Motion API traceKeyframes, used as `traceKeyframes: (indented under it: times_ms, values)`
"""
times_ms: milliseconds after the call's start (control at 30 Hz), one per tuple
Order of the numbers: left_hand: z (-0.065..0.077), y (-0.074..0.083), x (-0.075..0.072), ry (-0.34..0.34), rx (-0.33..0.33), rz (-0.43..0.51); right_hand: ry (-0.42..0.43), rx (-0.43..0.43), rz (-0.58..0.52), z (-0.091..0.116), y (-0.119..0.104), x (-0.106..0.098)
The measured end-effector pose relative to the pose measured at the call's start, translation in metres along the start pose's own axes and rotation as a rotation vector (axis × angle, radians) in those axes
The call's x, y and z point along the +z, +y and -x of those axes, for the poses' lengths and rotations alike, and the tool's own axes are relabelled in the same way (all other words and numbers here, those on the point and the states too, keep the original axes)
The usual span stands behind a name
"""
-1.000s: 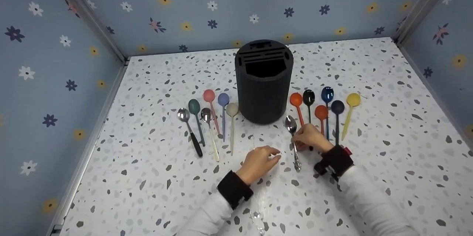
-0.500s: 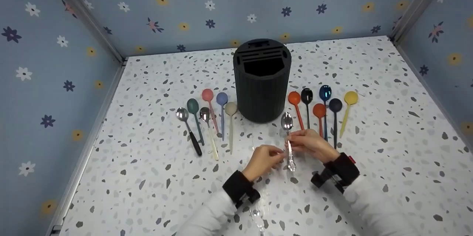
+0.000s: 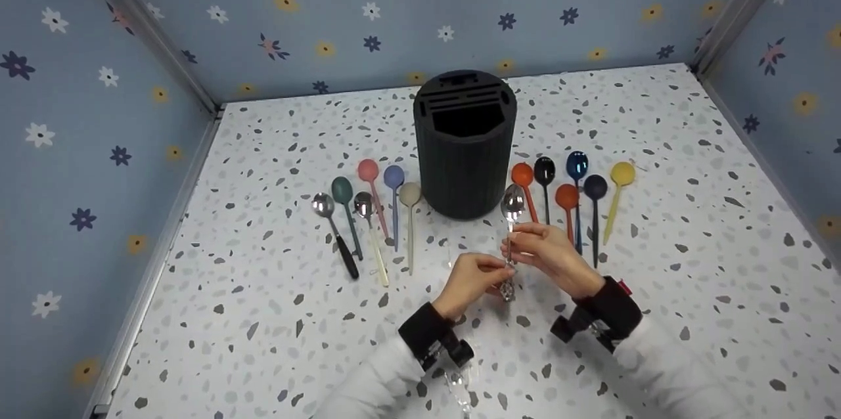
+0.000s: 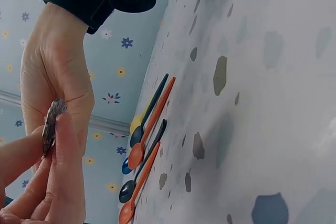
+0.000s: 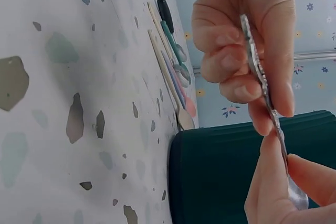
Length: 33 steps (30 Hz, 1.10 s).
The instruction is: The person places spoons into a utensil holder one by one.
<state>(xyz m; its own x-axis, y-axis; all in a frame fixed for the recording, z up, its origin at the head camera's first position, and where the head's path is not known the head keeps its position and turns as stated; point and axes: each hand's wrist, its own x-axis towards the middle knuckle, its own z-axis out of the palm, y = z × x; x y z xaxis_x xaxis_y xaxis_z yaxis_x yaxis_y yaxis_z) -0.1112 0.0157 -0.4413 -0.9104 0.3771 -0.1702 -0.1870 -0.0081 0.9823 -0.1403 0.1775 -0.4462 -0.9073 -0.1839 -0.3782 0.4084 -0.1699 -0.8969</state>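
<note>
silver spoon (image 3: 512, 203) pinched; left hand (image 3: 470, 280): handle (image 3: 507, 291); right hand (image 3: 556, 257): nearer bowl (image 3: 513, 197)

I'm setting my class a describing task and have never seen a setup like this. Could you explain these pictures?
There is no robot; a person is working. The wide view comes from a camera on the person's head; the two close, sideways views come from the wrist cameras. The bare left hand and right hand both pinch an ornate silver spoon, the right nearer its bowl. On the white speckled table stands a black slotted utensil holder. Six spoons lie to its left and six more spoons, two of them orange, to its right.
</note>
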Motion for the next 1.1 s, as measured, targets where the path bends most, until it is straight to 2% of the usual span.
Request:
traceKeyframes:
  times_ms: [333, 500, 800, 1100]
  values:
    - [0.000, 0.014, -0.004, -0.033, -0.004, 0.009, -0.077, -0.072, 0.014, 0.007, -0.017, -0.003]
    - [-0.001, 0.024, -0.005, -0.029, 0.015, 0.004, -0.097, -0.100, 0.067, 0.009, -0.029, -0.004]
    - [-0.005, 0.057, -0.008, -0.019, 0.101, -0.074, -0.087, -0.166, 0.091, 0.015, -0.066, 0.005]
    - [-0.027, 0.074, -0.015, 0.025, 0.254, -0.172, -0.116, -0.229, 0.055, 0.019, -0.110, 0.015]
